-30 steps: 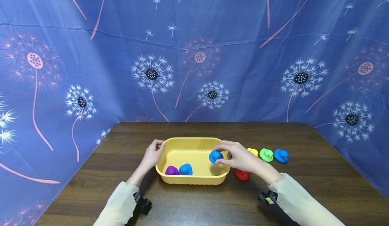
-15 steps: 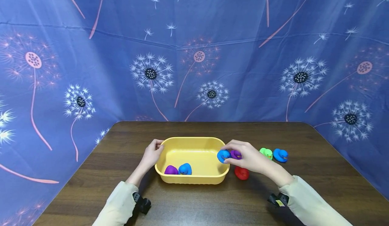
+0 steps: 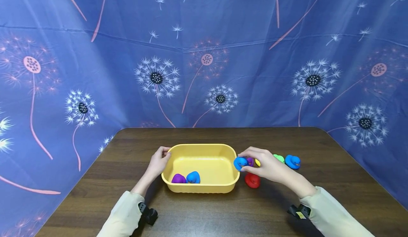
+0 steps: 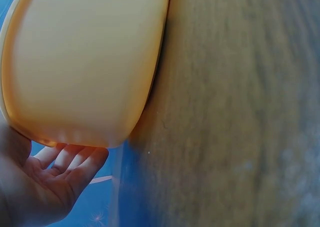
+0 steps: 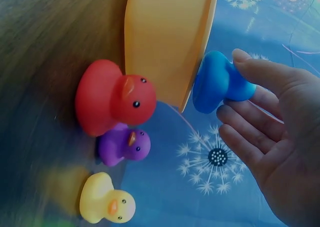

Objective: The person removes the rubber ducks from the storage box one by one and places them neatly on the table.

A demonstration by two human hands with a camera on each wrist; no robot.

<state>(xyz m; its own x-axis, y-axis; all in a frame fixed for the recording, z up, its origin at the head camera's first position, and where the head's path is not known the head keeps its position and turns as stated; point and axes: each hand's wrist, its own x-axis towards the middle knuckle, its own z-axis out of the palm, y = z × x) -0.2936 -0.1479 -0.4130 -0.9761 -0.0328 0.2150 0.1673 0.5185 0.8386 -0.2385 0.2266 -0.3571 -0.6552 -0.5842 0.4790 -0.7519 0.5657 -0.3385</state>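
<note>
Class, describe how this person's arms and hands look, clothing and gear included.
The sleeves are plain pale cream. A small black device sits at each wrist; the right one shows a yellow patch. The left hand and right hand are gloveless.

Red duck [image 3: 252, 180], purple duck [image 5: 124, 145] obstruct right of yellow tub [image 3: 201, 188]; tabletop [image 3: 207, 210] in front passable.

The head view is bright and mostly crisp; soft shadows darken the surface [image 3: 191, 205] beside the left forearm [image 3: 141, 186] and below the right forearm [image 3: 298, 184], and pale glare spreads near its bottom edge. A shiny band crosses the inside of the yellow basin [image 3: 200, 188]. The 2 wrist views are dimmer and hazier: in the left, wood grain smears, bluish glare patches the right side and the left hand [image 4: 52, 187] looks shaded; in the right, the far left is dark and blurred.
</note>
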